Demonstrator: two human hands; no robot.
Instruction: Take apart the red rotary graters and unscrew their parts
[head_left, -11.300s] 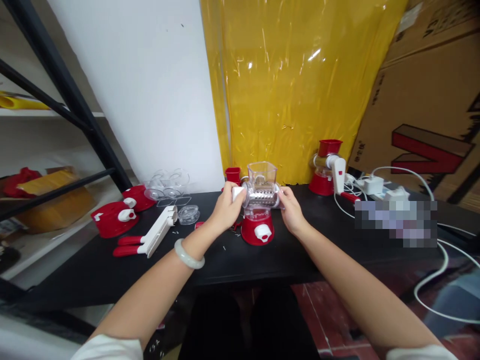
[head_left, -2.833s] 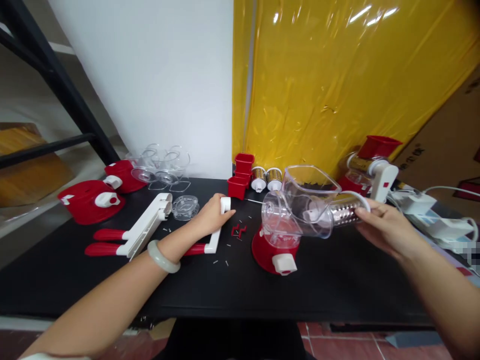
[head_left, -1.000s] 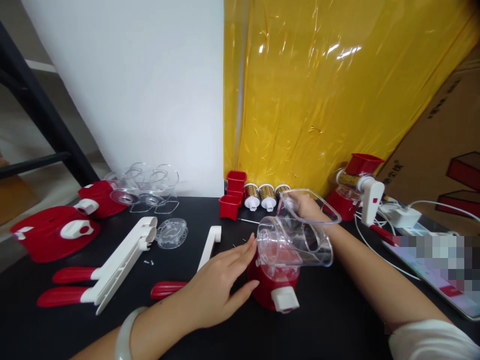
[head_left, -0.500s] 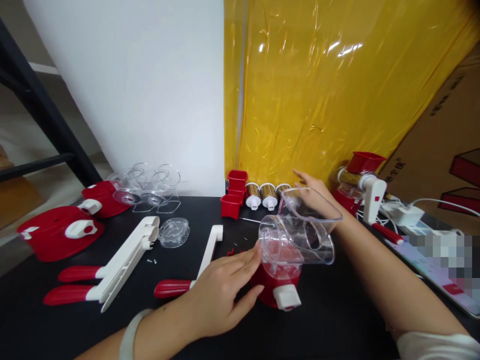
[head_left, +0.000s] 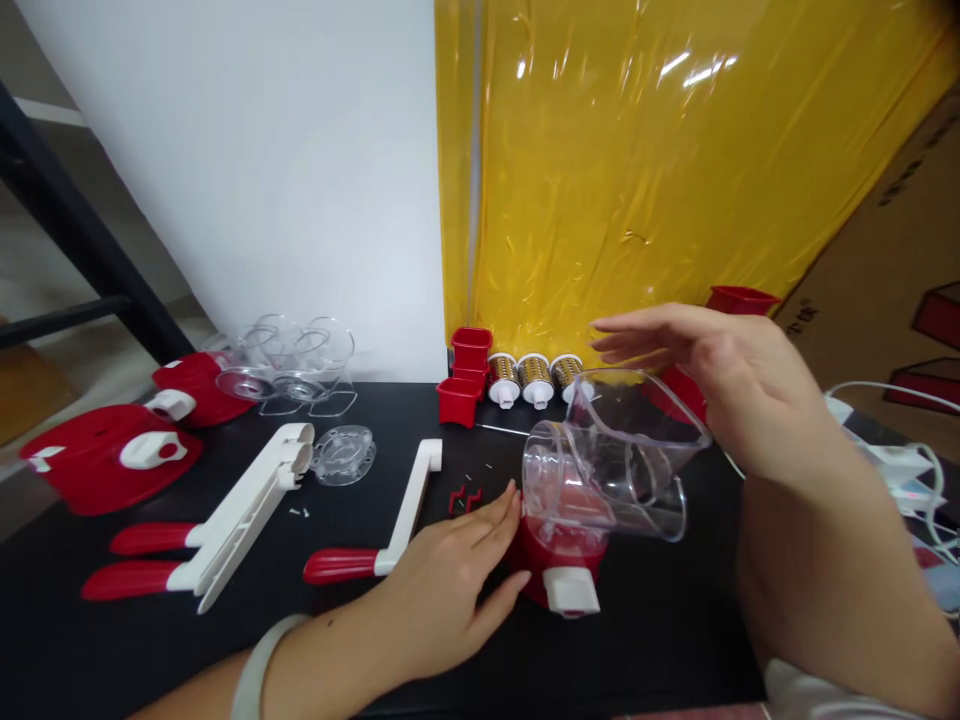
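A clear plastic grinder body (head_left: 611, 465) with a square hopper stands on a red suction base (head_left: 559, 565) with a white latch, on the black table (head_left: 150, 650). My left hand (head_left: 450, 580) lies flat and open, fingertips against the red base's left side. My right hand (head_left: 712, 370) hovers open above and behind the hopper, fingers stretched out, holding nothing. Three metal grating drums (head_left: 536, 375) stand in a row at the back. A white crank with a red handle (head_left: 382, 530) lies just left of my left hand.
More white cranks with red handles (head_left: 202, 530) lie at the left, beside red bases (head_left: 112, 460), clear parts (head_left: 289, 360) and a clear disc (head_left: 343, 455). Red pushers (head_left: 463, 375) stand by the yellow film (head_left: 637, 170). Small red clips (head_left: 465, 497) and screws dot the table. White cables (head_left: 900, 460) lie right.
My right hand has left the drum row and risen, open, above the hopper, hiding the assembled grinder behind. The left hand stays on the base. The emptied body has no drum inside.
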